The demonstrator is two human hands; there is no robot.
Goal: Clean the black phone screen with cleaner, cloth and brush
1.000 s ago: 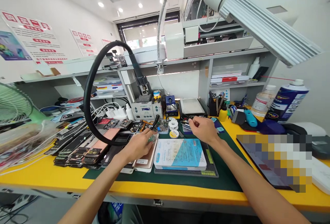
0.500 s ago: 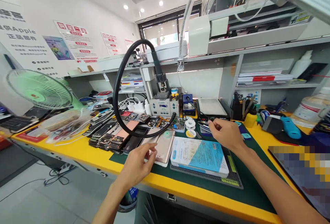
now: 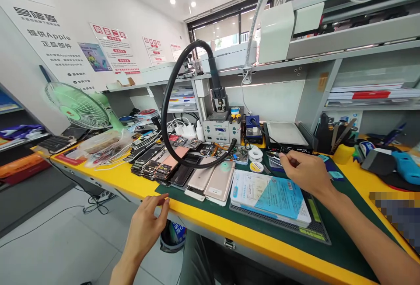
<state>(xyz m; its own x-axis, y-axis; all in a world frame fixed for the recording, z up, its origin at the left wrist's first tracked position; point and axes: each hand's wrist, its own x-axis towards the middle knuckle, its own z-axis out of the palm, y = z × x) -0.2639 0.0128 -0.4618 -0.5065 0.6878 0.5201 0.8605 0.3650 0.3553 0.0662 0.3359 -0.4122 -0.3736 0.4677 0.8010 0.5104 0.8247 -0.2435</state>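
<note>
My left hand [image 3: 147, 221] hangs in front of the table's yellow edge, thumb and fingertips drawn together in a pinch. Anything between them is too small to make out. Out over the back of the green mat, my right hand [image 3: 305, 171] closes its thumb and fingers on a thin metal tool [image 3: 274, 156], mostly hidden by the hand. Below that hand lies a blue and white box [image 3: 271, 195] on a grey mesh pad [image 3: 318, 228]. Gold phones [image 3: 219, 182] lie left of the box. A white solder spool [image 3: 256, 154] and a round yellow-labelled tin [image 3: 256, 167] sit left of the right fingertips.
A hot air station [image 3: 218, 131] stands behind, its black hose [image 3: 167, 114] looping over the phones. Stacked phone parts [image 3: 147, 160] and a green fan [image 3: 78, 108] are at left. A bin [image 3: 173, 237] stands under the table edge. Bottles and blue tools [image 3: 407, 167] crowd the right.
My left hand has moved left and down, away from the gold phones to in front of the table edge. My right hand stays by the thin metal tool. The view has turned left.
</note>
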